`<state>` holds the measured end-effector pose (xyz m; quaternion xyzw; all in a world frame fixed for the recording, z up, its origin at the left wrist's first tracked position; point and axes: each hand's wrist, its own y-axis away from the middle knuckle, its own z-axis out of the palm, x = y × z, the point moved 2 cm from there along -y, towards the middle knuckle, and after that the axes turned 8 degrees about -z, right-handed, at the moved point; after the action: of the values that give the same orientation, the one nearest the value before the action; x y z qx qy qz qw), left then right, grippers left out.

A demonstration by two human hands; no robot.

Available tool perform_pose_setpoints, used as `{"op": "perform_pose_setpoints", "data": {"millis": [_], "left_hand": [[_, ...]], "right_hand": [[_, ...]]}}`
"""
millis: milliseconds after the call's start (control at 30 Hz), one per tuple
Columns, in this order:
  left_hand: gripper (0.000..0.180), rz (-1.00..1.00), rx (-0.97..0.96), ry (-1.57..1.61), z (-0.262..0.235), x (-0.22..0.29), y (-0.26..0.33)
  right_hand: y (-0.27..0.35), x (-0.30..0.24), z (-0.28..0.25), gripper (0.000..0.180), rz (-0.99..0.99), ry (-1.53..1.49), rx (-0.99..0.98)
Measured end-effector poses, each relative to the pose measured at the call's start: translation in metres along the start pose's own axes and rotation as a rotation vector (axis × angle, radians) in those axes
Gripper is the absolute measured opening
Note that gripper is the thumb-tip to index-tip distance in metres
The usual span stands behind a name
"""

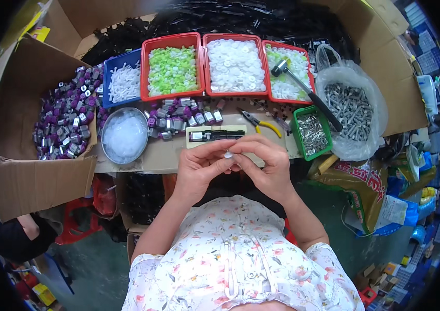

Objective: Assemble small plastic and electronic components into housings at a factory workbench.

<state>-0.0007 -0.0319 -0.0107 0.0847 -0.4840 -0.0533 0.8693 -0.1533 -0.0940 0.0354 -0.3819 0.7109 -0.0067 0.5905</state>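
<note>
In front of my chest both hands meet at a small white round plastic piece [228, 154]. My left hand [201, 165] is closed, its thumb and fingertips pinching at the piece from the left. My right hand [265, 165], also closed, pinches at it from the right. A thin bit shows just above the piece, too small to name. Right behind my fingertips lies a cream-coloured holder [191, 144] bearing a black part [220, 135] with a silver, purple-edged block at its left end. My fingers cover part of the holder's front.
Red bins [144, 67] of green and white plastic pieces line the back. A hammer [311, 95] rests across the right one. Pliers [261, 124], a green metal-pin basket [329, 149], a bowl [105, 137] and a purple-block pile [183, 115] surround the holder. Cardboard boxes [43, 179] flank the table.
</note>
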Motion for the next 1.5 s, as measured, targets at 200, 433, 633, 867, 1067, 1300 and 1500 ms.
{"op": "perform_pose_setpoints", "data": {"millis": [200, 433, 633, 867, 1067, 1300, 1500], "left_hand": [[0.034, -0.042, -0.042, 0.025, -0.004, 0.007, -0.001], [0.039, -0.084, -0.01, -0.044, -0.009, 0.009, -0.01], [0.041, -0.104, 0.119, -0.137, -0.011, 0.002, -0.008], [0.032, 0.19, 0.552, -0.918, -0.008, 0.01, 0.003], [0.027, 0.571, 0.609, -1.309, -0.01, -0.006, 0.003], [0.035, 0.648, 0.492, -1.399, -0.022, -0.02, 0.0], [0.04, 0.729, 0.374, -1.45, -0.037, -0.028, -0.004]], "right_hand": [[-0.006, 0.001, -0.002, 0.015, -0.027, 0.015, -0.076], [-0.016, 0.022, -0.006, 0.017, -0.023, -0.047, -0.128], [-0.01, 0.042, 0.006, 0.018, -0.17, 0.159, -0.116], [-0.009, 0.07, 0.017, 0.018, -0.226, 0.378, -0.139], [-0.014, 0.076, 0.026, 0.016, -0.255, 0.368, -0.173], [-0.016, 0.073, 0.028, 0.018, -0.245, 0.437, -0.239], [-0.017, 0.067, 0.031, 0.019, -0.238, 0.567, -0.285]]}}
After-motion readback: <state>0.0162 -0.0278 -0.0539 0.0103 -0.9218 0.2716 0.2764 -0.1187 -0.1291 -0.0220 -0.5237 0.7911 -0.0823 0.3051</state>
